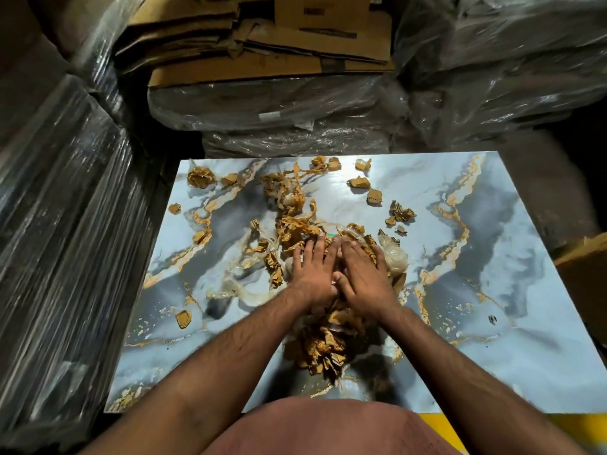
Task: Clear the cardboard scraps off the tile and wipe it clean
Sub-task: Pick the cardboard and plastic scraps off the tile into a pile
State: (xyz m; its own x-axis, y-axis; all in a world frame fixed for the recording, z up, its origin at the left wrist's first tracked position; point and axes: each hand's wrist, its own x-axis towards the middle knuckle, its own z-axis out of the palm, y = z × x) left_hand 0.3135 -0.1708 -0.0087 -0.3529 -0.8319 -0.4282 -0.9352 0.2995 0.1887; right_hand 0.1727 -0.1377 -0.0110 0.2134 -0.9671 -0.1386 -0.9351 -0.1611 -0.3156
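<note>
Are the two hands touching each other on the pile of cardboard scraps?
Touching. In the head view the left hand and right hand lie flat on the scrap pile, index fingers side by side and thumbs overlapping, with no gap.

Scraps (323,348) partly under forearms (230,349)

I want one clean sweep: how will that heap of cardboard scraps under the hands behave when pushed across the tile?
The scraps look small, torn and light, so they should slide easily on the glossy tile. The heap is loose, with stringy strips, so bits will probably spill past both flat hands.
</note>
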